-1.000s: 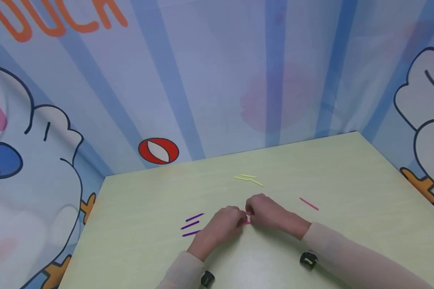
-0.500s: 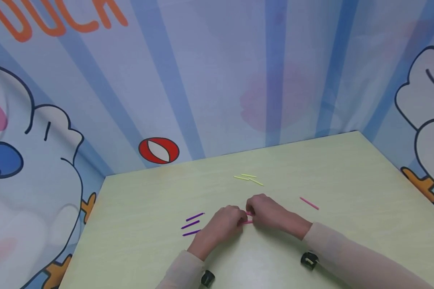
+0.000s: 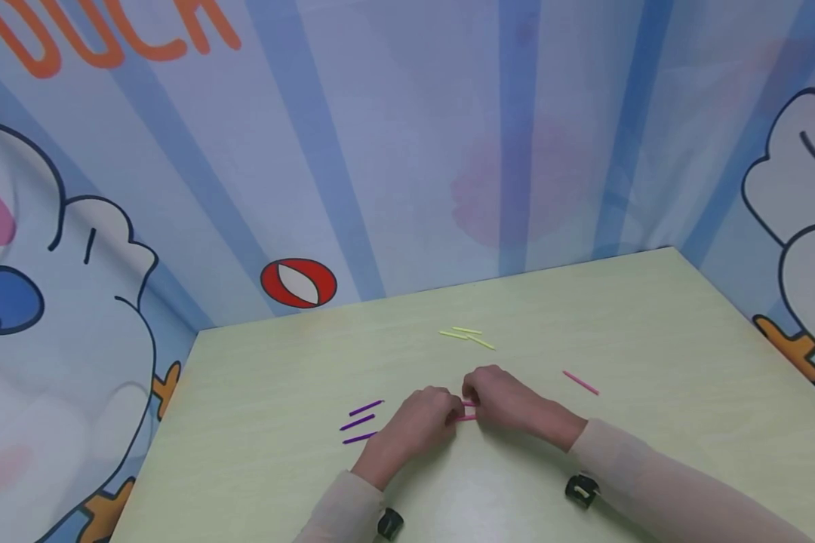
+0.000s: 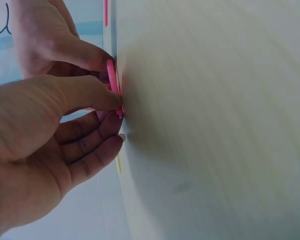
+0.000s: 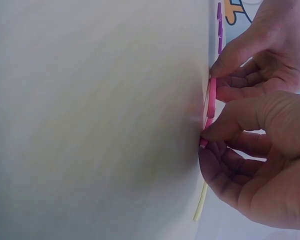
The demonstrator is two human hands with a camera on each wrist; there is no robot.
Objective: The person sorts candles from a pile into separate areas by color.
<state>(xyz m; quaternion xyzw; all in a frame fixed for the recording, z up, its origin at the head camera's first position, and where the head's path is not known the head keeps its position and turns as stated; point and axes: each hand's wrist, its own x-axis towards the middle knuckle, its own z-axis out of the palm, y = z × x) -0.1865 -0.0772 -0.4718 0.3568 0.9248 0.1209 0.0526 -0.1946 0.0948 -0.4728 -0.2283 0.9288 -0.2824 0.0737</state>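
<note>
Close together over the table's middle, both hands work at two short pink sticks. In the head view my left hand [image 3: 417, 422] holds the nearer pink stick [image 3: 466, 418], whose free end points toward the other hand. The left wrist view has this stick [image 4: 113, 82] between thumb and fingertips. My right hand [image 3: 505, 397] pinches the farther pink stick [image 3: 469, 403]; its end [image 5: 204, 143] peeks out below the thumb in the right wrist view. The two sticks lie almost side by side, low at the tabletop. Fingers cover much of both.
Several purple sticks [image 3: 357, 422] lie left of the left hand. Beyond the hands are several yellow sticks [image 3: 467, 336]. Another pink stick [image 3: 580, 382] rests to the right. The pale table [image 3: 265, 467] meets a printed cartoon backdrop [image 3: 414, 151] along its back edge.
The nearer pink stick shows slightly farther to the right between the hands than a second ago. Both hands hold nearly the same place; the other sticks stay put.
</note>
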